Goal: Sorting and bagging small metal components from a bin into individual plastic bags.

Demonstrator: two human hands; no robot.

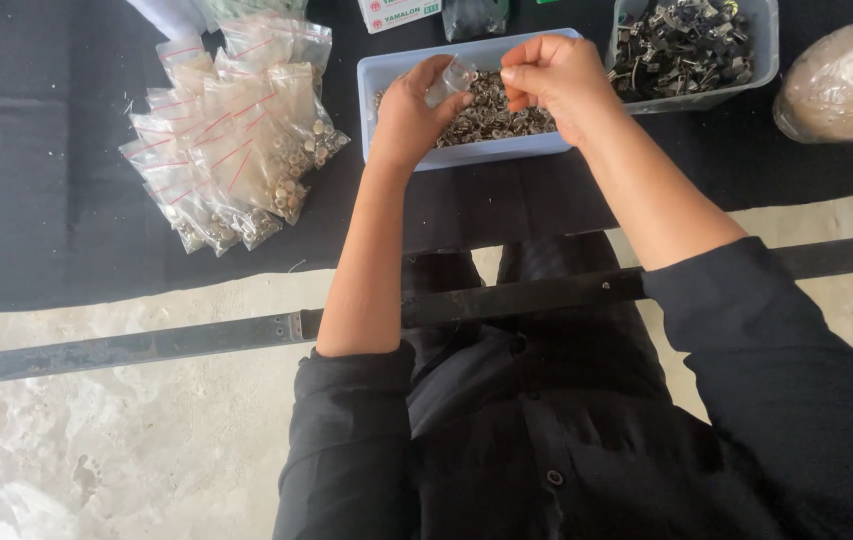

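Left hand (pixel 411 115) sits up in the upper middle of the frame, fingers curled shut around a small clear plastic bag (pixel 454 78), holding its mouth up and tipped toward the right. The right hand (pixel 556 80) is just beside it, a touch higher and further right, fingertips pinched together right at the bag's opening — whether a piece sits between them, I cannot tell, it is too small to make out. So the bag lies directly left of the right hand, nearly touching its fingertips, its long axis running roughly upright with a slight lean toward that hand. Both hands hover over the pale blue tray (pixel 386 75), which is filled with small silvery metal snap buttons (pixel 491 115). Both forearms reach up from the lower part of the frame, bare to the elbow, black sleeves pushed back, wrists bent inward toward each other.

Further out: to the upper right, a second tray (pixel 761 45) of darker metal clips, and a clear jar (pixel 846 85) lying at the right edge. In the upper left, a heap of filled zip bags (pixel 231 140) with red seal lines rests on the black cloth (pixel 36 180) covering the bench. A dark metal bar (pixel 146 345) crosses the frame below, over a pale stone floor (pixel 96 460).
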